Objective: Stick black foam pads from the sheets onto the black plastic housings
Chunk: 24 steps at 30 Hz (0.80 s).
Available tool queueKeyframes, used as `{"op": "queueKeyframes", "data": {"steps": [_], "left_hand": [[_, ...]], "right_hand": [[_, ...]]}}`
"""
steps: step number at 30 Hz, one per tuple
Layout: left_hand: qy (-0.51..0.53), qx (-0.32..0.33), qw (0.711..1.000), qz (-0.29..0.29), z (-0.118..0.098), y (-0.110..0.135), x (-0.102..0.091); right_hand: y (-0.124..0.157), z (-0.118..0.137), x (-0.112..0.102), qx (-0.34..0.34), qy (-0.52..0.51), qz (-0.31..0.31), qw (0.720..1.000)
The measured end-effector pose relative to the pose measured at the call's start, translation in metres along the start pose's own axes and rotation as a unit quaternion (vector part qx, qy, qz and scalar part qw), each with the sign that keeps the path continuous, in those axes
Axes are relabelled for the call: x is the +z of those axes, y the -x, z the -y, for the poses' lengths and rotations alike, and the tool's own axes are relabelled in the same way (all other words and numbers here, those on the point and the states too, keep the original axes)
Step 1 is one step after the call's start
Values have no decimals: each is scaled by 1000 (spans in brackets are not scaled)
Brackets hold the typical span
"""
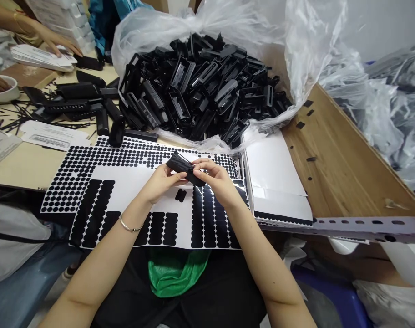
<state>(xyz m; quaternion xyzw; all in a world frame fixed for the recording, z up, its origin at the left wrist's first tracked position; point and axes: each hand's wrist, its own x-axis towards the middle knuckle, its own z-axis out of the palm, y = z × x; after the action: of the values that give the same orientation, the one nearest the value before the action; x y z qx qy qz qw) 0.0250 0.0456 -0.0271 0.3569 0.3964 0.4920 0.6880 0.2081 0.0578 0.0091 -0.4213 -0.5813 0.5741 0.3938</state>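
A black plastic housing (184, 169) with a ribbed face is held tilted above the sticker sheets. My left hand (160, 181) grips its left end, thumb along the near edge. Closed around the right part of the same housing are the fingers of my right hand (212, 177); whether a small sticker is between them is hidden. Under both hands lies a white sheet of black rounded stickers (166, 228), with a loose-looking pair of stickers (180, 195) on its bare middle. Behind it is a sheet of round black dots (67, 177).
A clear plastic bag (306, 54) heaped with black housings (200, 86) stands at the back. More black parts (78, 91) lie left. White sheets (272, 168) are stacked right, beside a wooden surface (344, 168). Another person's hand (53, 38) rests near white cards (40, 57).
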Motion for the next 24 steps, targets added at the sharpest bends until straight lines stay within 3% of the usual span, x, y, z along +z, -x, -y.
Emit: {"op": "queueKeyframes", "data": {"steps": [14,24], "left_hand": [[16,0,1000,-12,3,1,2],[-32,25,999,-19,7,0,1]], "right_hand": [[1,-16,9,-70,52,-57,995],[3,-17,13,-60,73,-85,992]]}}
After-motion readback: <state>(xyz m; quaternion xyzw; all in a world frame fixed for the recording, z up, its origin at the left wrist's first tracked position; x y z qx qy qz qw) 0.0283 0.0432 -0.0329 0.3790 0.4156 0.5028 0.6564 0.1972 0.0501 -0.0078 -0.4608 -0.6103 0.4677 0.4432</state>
